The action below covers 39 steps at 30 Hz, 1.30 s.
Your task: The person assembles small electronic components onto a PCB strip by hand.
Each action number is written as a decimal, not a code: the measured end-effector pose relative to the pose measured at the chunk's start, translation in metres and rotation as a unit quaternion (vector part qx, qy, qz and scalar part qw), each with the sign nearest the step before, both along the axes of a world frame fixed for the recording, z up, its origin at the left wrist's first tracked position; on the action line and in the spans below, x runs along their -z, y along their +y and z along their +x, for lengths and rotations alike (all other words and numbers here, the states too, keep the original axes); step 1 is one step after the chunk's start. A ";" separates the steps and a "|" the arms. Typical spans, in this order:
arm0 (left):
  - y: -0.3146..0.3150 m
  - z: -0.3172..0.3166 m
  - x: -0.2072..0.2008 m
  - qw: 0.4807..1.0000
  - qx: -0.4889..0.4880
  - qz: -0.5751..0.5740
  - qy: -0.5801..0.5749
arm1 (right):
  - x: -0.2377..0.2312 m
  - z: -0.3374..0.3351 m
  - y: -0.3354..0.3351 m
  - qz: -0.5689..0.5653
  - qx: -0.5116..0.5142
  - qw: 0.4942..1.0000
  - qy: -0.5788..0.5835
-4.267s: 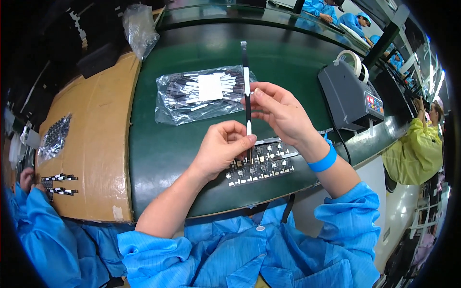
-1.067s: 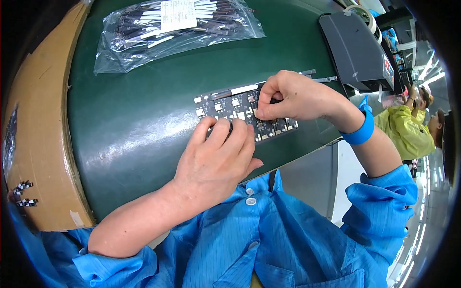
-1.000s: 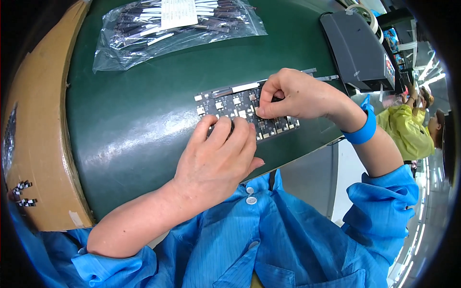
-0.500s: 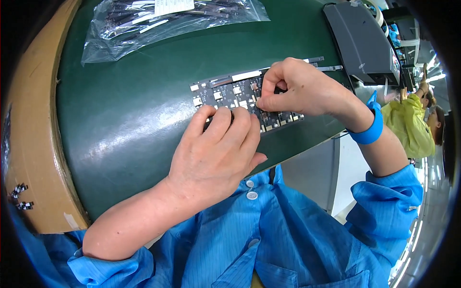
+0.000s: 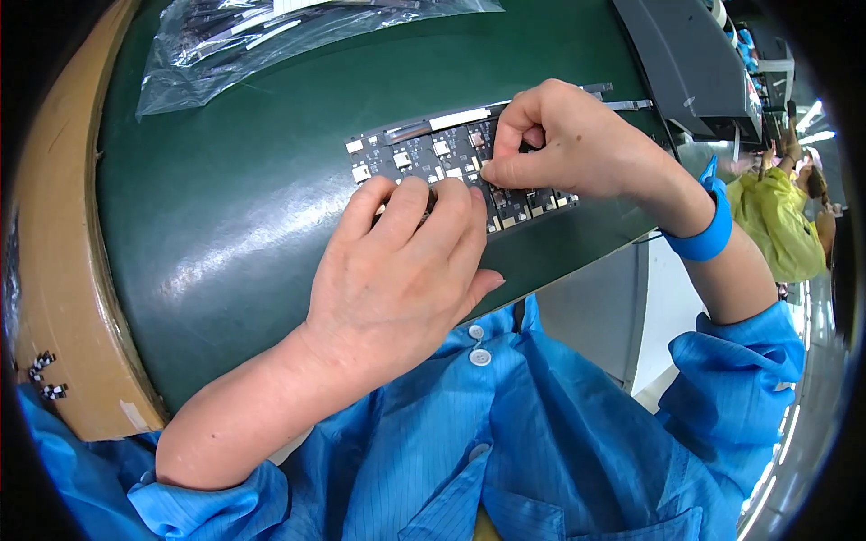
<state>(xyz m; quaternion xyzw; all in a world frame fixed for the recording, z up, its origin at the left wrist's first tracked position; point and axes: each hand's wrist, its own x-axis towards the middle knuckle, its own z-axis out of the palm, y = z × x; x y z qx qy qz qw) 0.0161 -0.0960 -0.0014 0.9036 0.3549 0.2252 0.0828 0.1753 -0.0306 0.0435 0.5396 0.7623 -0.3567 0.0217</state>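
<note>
A black circuit board panel (image 5: 422, 155) with several small silver connectors lies on the green table. My left hand (image 5: 397, 261) bends over its near left part, fingertips down on the board and thumb held off to the side. Under those fingers the board is mostly hidden. Thumb and forefinger of my right hand (image 5: 564, 149) are pinched together at the middle of the panel; what is between them, if anything, is too small to see. Along the panel's far edge lies a dark flat strip with a white section (image 5: 460, 118), its right part behind my right hand.
A clear plastic bag (image 5: 239, 54) of dark and white strips lies at the far left. At the far right stands a dark grey box-shaped device (image 5: 690, 72). A brown board edge (image 5: 68, 225) borders the table's left side. Beyond the right side, a person in yellow (image 5: 776, 221) appears.
The whole view has shifted slightly, so the bag and grey device sit higher in the picture. Both hands keep nearly the same place on the panel.
</note>
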 end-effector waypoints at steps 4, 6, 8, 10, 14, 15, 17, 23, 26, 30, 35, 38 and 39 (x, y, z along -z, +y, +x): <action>0.000 0.001 0.000 1.000 -0.009 0.013 -0.005 | -0.001 0.000 0.000 -0.007 0.004 1.000 -0.008; 0.000 0.000 0.000 1.000 -0.007 0.010 -0.008 | 0.000 -0.001 0.001 -0.001 0.025 1.000 0.005; 0.001 0.000 -0.001 1.000 -0.006 0.008 -0.012 | -0.001 -0.001 0.001 -0.003 0.026 1.000 0.005; 0.000 -0.001 -0.002 1.000 0.003 -0.010 0.015 | -0.001 -0.001 0.001 -0.005 0.026 1.000 0.005; 0.001 -0.002 -0.002 1.000 0.004 -0.017 0.011 | 0.002 0.001 0.000 0.009 0.026 1.000 0.007; 0.000 -0.002 -0.002 1.000 0.002 -0.014 0.013 | 0.002 0.002 0.000 0.020 0.019 1.000 0.009; 0.000 -0.003 -0.002 1.000 -0.002 -0.010 0.016 | 0.001 0.001 0.000 0.011 0.020 1.000 0.015; 0.001 -0.004 -0.001 1.000 -0.003 0.006 -0.009 | -0.001 0.004 0.002 -0.041 0.015 0.998 0.051; 0.001 -0.005 -0.003 1.000 0.008 -0.028 0.002 | -0.006 0.000 0.001 -0.066 0.031 0.995 0.064; 0.000 -0.007 -0.003 1.000 0.007 -0.030 -0.005 | -0.004 -0.005 0.000 -0.055 0.031 0.998 0.029; -0.003 -0.003 0.000 1.000 0.001 -0.017 -0.011 | -0.001 -0.003 -0.002 -0.040 0.035 0.999 0.008; 0.000 -0.001 0.003 0.999 0.004 -0.032 -0.005 | 0.004 0.000 0.000 -0.032 0.031 0.999 0.008; -0.001 -0.001 0.000 1.000 0.002 -0.023 -0.004 | 0.001 -0.001 -0.001 -0.022 0.026 0.999 0.005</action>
